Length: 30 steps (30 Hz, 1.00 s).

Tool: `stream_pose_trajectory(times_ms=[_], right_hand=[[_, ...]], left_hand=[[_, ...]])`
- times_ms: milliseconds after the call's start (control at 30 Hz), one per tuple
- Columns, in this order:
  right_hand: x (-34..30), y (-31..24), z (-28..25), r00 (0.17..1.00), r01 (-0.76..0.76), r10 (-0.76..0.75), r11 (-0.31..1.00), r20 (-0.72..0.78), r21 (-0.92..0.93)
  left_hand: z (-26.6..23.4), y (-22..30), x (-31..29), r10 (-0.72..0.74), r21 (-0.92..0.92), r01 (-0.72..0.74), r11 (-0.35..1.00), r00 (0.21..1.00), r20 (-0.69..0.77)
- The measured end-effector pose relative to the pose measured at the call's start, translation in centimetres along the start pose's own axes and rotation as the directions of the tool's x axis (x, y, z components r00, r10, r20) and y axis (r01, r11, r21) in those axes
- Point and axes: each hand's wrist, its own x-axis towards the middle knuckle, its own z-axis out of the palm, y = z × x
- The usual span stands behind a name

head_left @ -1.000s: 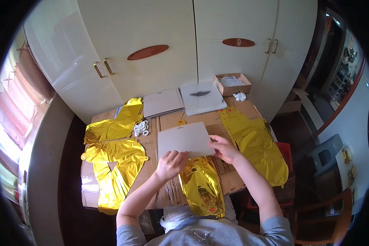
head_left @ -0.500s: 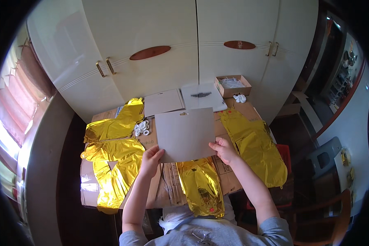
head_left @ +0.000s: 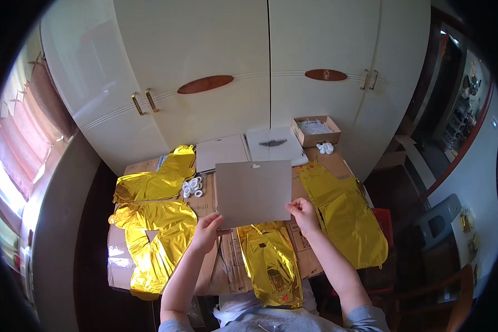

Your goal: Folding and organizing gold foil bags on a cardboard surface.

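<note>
A plain grey-white card sheet (head_left: 254, 191) with a small hanging slot at its top edge is held up in front of me. My left hand (head_left: 208, 232) pinches its lower left corner, and my right hand (head_left: 302, 215) pinches its right edge near the bottom. Below the card a gold foil balloon (head_left: 270, 268), flat and uninflated, hangs over the table's front edge. More flat gold foil balloons lie to the left (head_left: 156, 238) and to the right (head_left: 346, 218). Beside the card's left edge sits a pile of white ribbon rolls (head_left: 192, 187).
At the back lie a stack of similar cards (head_left: 221, 153) and a white sheet with a dark print (head_left: 282, 152). A small open box (head_left: 316, 130) holds clear packets, with a white bundle (head_left: 325, 148) near it. Cardboard (head_left: 227, 271) covers the table; a cabinet (head_left: 205, 44) stands behind.
The card has lowered slightly and tilted, its slot now further right. Both hands keep their grip. The whole scene sits a little lower in view.
</note>
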Motion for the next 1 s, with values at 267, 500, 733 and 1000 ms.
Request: stream_pose_trajectory(times_ms=[267, 500, 733, 1000], right_hand=[[2.1, 2.2, 1.1, 0.990, 0.124, -0.125, 0.992, -0.069, -0.017], [2.8, 3.1, 0.1, 0.994, 0.067, -0.028, 0.918, -0.105, 0.390], [4.0, 5.2, -1.0, 0.983, 0.136, 0.000, 0.673, -0.183, 0.727], [3.7, 4.6, 0.0, 0.986, 0.100, 0.032, 0.671, -0.164, 0.734]], left_hand=[[-2.0, -1.7, 1.2, 0.179, 0.267, -0.145, 0.953, 0.978, -0.108], [-5.4, 0.6, 6.2, 0.308, 0.052, -0.308, 0.950, 0.897, -0.316], [-10.0, 3.9, 18.1, 0.211, 0.058, -0.207, 0.977, 0.870, -0.445], [-14.3, 2.3, 24.6, 0.274, 0.495, -0.054, 0.867, 0.882, -0.383]])
